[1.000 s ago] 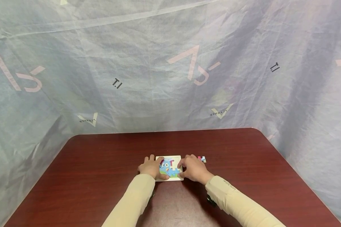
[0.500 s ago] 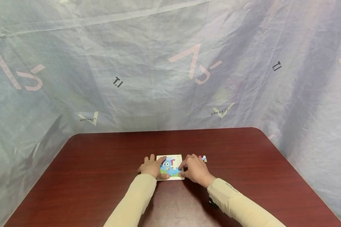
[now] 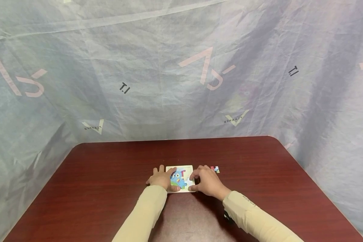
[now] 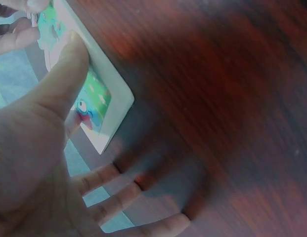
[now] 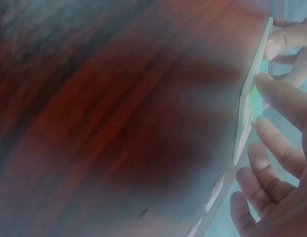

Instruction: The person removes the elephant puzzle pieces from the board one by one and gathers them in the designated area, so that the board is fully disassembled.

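A cartoon jigsaw puzzle in a white tray point(image 3: 186, 192) lies on the table, with a blue animal in its picture. My left hand point(image 3: 160, 179) steadies its left side. The thumb point(image 4: 71, 54) lies across the picture, the index finger reaches over the far side, and the other fingers spread onto the tabletop. At the right side of the tray, my right hand point(image 3: 210, 181) pinches a green puzzle piece point(image 5: 256, 101) between thumb and index finger. Pale backing point(image 3: 189, 182) shows beside those fingertips. The right palm hides part of the tray's right edge.
Loose puzzle pieces point(image 3: 215, 169), pink, blue and white, lie just beyond the right hand. The dark red table point(image 3: 109, 168) reaches back to a grey printed cloth point(image 3: 157, 67) that hangs behind it and along both sides.
The blue and green piece at the picture's lower right has come out of its place, baring pale backing. My right fingertips have shifted slightly. The left hand keeps its place.
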`<action>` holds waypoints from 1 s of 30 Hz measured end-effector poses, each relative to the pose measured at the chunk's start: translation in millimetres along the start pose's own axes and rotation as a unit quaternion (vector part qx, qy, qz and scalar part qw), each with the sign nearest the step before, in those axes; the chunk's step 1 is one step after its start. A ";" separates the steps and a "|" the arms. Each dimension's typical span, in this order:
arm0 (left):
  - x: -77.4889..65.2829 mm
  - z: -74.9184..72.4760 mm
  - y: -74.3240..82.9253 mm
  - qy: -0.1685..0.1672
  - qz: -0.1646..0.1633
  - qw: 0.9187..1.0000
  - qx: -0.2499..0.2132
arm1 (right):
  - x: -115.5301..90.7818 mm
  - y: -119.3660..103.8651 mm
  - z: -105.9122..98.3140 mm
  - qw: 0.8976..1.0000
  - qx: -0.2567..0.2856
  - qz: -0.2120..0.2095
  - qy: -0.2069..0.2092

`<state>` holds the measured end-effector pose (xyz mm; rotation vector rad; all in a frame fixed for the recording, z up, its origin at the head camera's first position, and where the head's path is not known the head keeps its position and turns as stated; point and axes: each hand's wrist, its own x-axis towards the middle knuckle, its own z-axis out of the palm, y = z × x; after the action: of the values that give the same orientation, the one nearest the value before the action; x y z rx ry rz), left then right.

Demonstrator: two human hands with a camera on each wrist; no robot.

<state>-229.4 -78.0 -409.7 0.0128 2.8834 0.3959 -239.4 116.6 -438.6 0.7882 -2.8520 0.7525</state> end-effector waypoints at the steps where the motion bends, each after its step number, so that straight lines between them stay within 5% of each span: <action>1: -0.1 0.0 0.0 -0.001 -0.001 1.000 -0.003 | 0.0 0.7 -0.2 1.000 0.006 0.002 -0.002; 7: -1.3 -0.5 0.0 -0.006 -0.002 1.000 -0.007 | 1.2 2.9 -1.7 1.000 0.021 0.011 -0.008; 30: 0.3 0.5 -0.5 -0.012 -0.003 1.000 -0.001 | 11.0 0.8 -8.3 0.997 -0.066 -0.007 -0.031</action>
<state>-229.5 -78.3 -410.4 0.0073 2.8590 0.3958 -249.7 116.1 -429.4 0.8247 -2.9118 0.5400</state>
